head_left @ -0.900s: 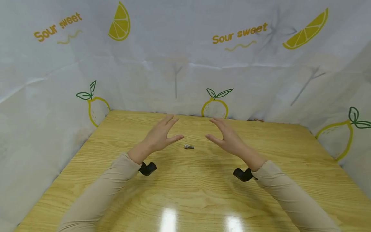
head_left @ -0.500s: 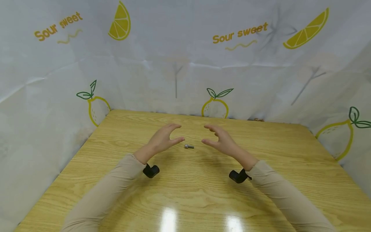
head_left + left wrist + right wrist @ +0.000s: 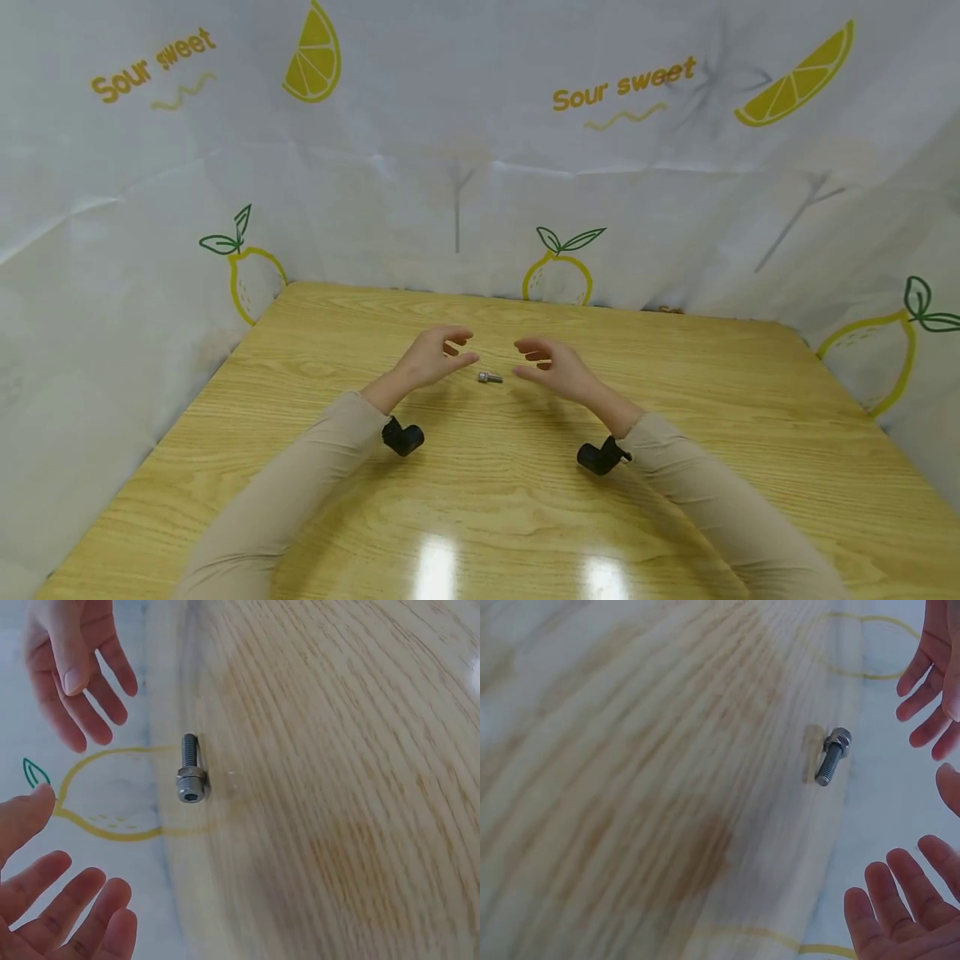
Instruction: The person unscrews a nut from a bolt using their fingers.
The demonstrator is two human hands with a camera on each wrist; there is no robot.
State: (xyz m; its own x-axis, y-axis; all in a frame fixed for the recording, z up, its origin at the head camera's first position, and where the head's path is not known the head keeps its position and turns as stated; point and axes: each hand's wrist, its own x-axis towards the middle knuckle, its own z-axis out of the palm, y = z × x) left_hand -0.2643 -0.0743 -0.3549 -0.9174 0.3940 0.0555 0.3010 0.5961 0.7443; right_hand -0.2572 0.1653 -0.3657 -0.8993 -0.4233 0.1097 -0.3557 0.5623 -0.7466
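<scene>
A small metal socket-head bolt (image 3: 490, 378) lies on its side on the wooden table, midway between my two hands. The left wrist view shows the hex socket of the bolt (image 3: 191, 776) and a nut sitting up against its head. Seen from the right wrist, the bolt (image 3: 832, 756) points its threaded end toward the camera. My left hand (image 3: 431, 357) hovers to the left of it, fingers loosely bent and holding nothing. On the other side my right hand (image 3: 562, 369) hovers likewise, with thumb apart from the fingers. Neither hand touches the bolt.
The wood-grain table (image 3: 480, 500) spreads out under both arms. A white curtain (image 3: 375, 200) with lemon prints stands behind it and along its sides. Black wrist mounts (image 3: 405, 439) hang below both forearms.
Both hands have come closer together and slightly nearer to me, toward the bolt. Their fingers have bent more. The bolt has stayed in place.
</scene>
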